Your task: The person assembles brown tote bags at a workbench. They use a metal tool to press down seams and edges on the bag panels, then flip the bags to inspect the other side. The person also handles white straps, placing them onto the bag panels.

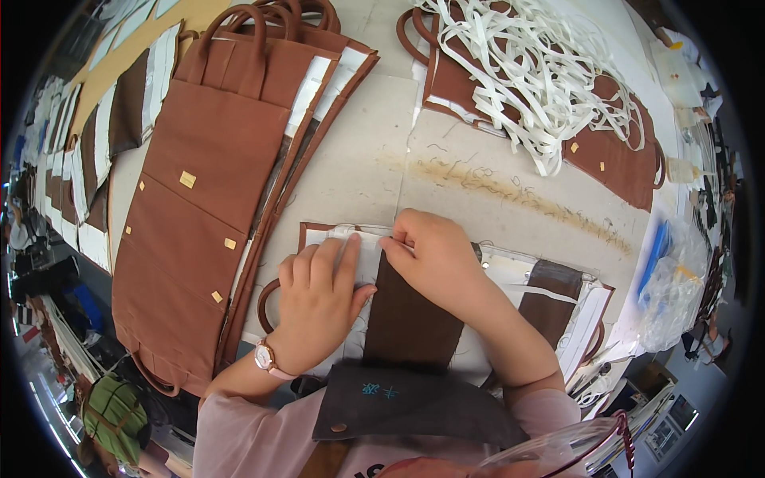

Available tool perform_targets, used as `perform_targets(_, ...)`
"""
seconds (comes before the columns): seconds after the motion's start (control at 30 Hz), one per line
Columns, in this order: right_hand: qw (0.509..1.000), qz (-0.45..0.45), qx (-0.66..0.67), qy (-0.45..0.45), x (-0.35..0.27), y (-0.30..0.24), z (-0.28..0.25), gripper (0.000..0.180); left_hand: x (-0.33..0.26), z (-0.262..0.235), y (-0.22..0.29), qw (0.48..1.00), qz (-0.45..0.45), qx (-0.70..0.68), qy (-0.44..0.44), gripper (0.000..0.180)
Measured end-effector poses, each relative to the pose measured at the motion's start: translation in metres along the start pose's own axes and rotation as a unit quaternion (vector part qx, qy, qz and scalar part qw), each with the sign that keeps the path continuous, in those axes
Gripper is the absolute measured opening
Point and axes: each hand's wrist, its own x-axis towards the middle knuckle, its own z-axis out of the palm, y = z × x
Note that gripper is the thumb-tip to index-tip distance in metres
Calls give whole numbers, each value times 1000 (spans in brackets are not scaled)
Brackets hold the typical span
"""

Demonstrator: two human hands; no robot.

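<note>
1. The white strip point(374, 233) lies along the top edge of a brown bag panel point(410, 315), directly under both sets of fingertips, its long axis running left to right across the table point(351, 167).
2. The right hand point(434, 255) has thumb and forefinger closed together on the strip's end, just right of the left fingertips.
3. The left hand point(319, 299) lies flat, fingers close together, pressing the strip down.
4. Both hands almost touch; the right hand actually grips the strip.
5. A stack of brown bags point(207, 183) lies well left of the fingers.
</note>
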Motion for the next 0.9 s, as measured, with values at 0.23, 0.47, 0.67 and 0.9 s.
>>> perform_targets(0.23,1000,-15,-5,8,0,5,3,19,2,-3,1,1000,13,22,-15,67)
perform_targets(0.47,1000,-20,-23,8,-1,6,3,16,2,-2,3,1000,13,17,-10,66)
perform_targets(0.67,996,-39,-70,28,0,5,11,14,8,1,4,999,15,29,-10,60)
perform_targets(0.9,997,-29,-55,40,-20,3,3,15,14,-2,15,994,41,104,4,60)
